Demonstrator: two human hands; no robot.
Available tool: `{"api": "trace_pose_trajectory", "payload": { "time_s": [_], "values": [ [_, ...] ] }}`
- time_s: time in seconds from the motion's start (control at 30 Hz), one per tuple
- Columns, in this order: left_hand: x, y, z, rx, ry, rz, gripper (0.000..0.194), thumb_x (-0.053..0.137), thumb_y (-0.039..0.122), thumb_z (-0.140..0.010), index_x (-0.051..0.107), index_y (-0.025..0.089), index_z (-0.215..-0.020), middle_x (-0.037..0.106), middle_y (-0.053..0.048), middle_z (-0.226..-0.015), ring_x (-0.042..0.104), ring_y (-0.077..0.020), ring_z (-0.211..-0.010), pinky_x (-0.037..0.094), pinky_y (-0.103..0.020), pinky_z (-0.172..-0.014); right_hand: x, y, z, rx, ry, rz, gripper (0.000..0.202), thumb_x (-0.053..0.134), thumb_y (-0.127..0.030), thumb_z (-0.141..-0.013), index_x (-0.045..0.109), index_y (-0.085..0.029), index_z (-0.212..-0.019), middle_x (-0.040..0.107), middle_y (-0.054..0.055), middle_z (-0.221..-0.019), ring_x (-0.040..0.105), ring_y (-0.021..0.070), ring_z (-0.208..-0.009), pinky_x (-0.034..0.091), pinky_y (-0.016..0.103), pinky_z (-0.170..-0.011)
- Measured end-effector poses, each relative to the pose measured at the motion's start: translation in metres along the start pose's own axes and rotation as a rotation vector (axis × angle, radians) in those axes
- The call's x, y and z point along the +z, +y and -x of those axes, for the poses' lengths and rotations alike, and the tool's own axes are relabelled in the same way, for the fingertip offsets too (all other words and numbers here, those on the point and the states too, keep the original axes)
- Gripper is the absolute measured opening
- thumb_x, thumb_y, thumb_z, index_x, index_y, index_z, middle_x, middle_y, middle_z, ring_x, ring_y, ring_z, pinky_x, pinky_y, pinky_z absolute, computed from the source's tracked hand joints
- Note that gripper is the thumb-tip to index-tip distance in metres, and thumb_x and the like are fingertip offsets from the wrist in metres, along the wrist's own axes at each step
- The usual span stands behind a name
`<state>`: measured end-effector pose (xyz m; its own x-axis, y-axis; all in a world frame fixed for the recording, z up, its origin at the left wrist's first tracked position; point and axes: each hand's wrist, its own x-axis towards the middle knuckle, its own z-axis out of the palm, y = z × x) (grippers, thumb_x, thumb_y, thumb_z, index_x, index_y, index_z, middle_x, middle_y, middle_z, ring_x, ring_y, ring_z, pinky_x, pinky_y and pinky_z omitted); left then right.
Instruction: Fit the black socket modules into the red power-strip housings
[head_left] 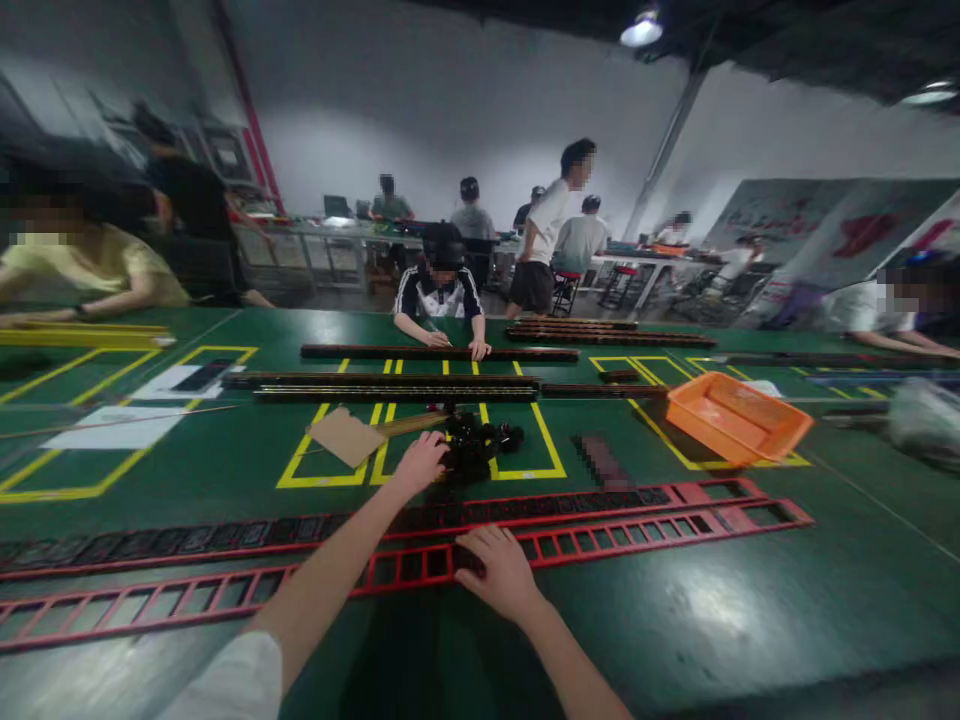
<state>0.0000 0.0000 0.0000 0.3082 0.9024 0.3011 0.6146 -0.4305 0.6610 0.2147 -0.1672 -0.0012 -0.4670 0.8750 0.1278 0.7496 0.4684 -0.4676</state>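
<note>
Left hand [421, 462] at near edge of black parts pile [474, 445], fingers bent, grip can't be told. Right hand [499, 572], below pile, curled over near red ladder-like frame [589, 541], hold unclear. Counter [645, 620]: cardboard piece [345, 436] left of pile, orange bin [739, 415] right.

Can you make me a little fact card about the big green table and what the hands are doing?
Table: green, with yellow outlines
Left hand: at the pile of black parts
Right hand: over the nearer red frame, fingers by something dark, too hidden to name
Farther red frame: many dark pieces in its slots
Orange bin: beyond the frames, on the right
Across the table: person, hands at a long dark bar
</note>
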Motion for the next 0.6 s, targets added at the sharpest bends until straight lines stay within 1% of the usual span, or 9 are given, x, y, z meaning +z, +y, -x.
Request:
{"api": "trace_pose_trajectory", "payload": {
  "time_s": [0.13, 0.3, 0.37, 0.5, 0.6],
  "values": [
    [0.001, 0.001, 0.010, -0.030, 0.048, 0.047, 0.032, 0.061, 0.008, -0.069, 0.064, 0.021, -0.099, 0.061, -0.005, -0.106, 0.056, -0.0236, -0.108, 0.042, -0.043, -0.103, -0.002, -0.001, 0.000, -0.001, -0.004, 0.011, 0.043, 0.071, -0.038, -0.083, 0.059, -0.032, -0.123, 0.065, 0.000, -0.121, 0.054, 0.0225, -0.113, 0.034, 0.041, -0.102],
    [0.004, 0.008, 0.034, -0.150, 0.162, 0.187, 0.031, 0.062, 0.017, -0.073, 0.062, 0.019, -0.104, 0.062, -0.005, -0.100, 0.060, -0.0203, -0.094, 0.049, -0.040, -0.092, -0.006, -0.004, 0.000, 0.009, -0.008, 0.023, 0.041, 0.069, -0.039, -0.084, 0.060, -0.031, -0.124, 0.065, 0.002, -0.120, 0.054, 0.0240, -0.113, 0.036, 0.040, -0.100],
    [0.005, 0.012, 0.046, -0.203, 0.194, 0.272, 0.036, 0.062, 0.021, -0.075, 0.059, 0.018, -0.111, 0.064, -0.004, -0.098, 0.062, -0.0182, -0.089, 0.051, -0.037, -0.086, -0.006, -0.004, 0.000, 0.004, -0.010, 0.028, 0.040, 0.068, -0.039, -0.085, 0.060, -0.031, -0.123, 0.065, 0.002, -0.120, 0.054, 0.0243, -0.112, 0.036, 0.041, -0.100],
    [0.003, 0.024, 0.072, -0.279, 0.222, 0.419, 0.055, 0.061, 0.026, -0.077, 0.049, 0.019, -0.130, 0.065, -0.003, -0.096, 0.064, -0.0141, -0.078, 0.053, -0.032, -0.076, -0.007, -0.005, -0.001, -0.018, -0.008, 0.036, 0.039, 0.067, -0.040, -0.086, 0.060, -0.030, -0.123, 0.064, 0.004, -0.120, 0.054, 0.0242, -0.112, 0.037, 0.041, -0.099],
    [-0.001, 0.038, 0.089, -0.322, 0.224, 0.564, 0.060, 0.065, 0.028, -0.074, 0.048, 0.020, -0.131, 0.064, -0.003, -0.099, 0.064, -0.0151, -0.083, 0.053, -0.033, -0.080, -0.007, -0.005, -0.001, -0.021, -0.007, 0.045, 0.039, 0.067, -0.041, -0.086, 0.060, -0.029, -0.123, 0.065, 0.005, -0.118, 0.054, 0.0244, -0.110, 0.038, 0.041, -0.099]
  ]
}}
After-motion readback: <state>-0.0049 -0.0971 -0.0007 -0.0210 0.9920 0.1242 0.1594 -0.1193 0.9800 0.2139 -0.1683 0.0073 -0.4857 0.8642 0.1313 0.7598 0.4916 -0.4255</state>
